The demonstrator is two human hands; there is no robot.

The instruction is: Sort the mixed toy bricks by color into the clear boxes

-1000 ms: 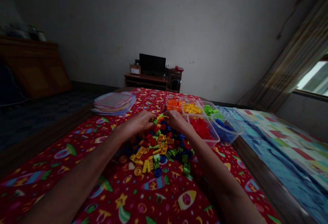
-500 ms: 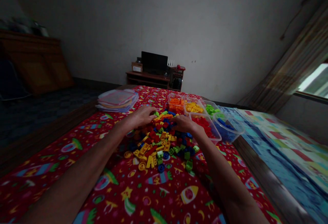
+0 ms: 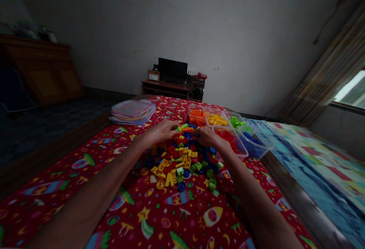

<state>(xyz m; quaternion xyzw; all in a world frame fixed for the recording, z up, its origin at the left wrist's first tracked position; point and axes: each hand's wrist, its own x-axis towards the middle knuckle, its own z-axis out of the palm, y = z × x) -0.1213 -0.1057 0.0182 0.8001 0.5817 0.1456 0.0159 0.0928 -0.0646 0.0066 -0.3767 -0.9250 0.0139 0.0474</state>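
Far left of the pile of plastic bricks (image 3: pixel 173 161), a stack of clear lids (image 3: pixel 132 112) sits on the red rocket-print bedspread (image 3: pixel 57 199). L hand (image 3: pixel 161 131) is at the pile's far left edge, palm down. L fingers (image 3: pixel 172 126) are loosely curled and partly open, right by a green brick and some yellow ones; can't tell if they've got hold of anything. R hand (image 3: pixel 209 138) is at the pile's far right edge, a gap away from L hand. R fingers (image 3: pixel 198 133) are bent down onto the bricks, barely open; grip unclear at this res. Beyond and right of the pile, clear tubs hold sorted orange (image 3: pixel 196 116), yellow (image 3: pixel 216 119), green (image 3: pixel 236 122), red (image 3: pixel 228 138) and blue (image 3: pixel 252 146) bricks. R wrist is right by the red tub's rim.

My tip: keep fingertips low, take bricks from the pile's edge, and keep R wrist off that rim so the tub doesn't shift.

Vs the 1 s-ago shot: hands are further apart, no longer nearly meeting.
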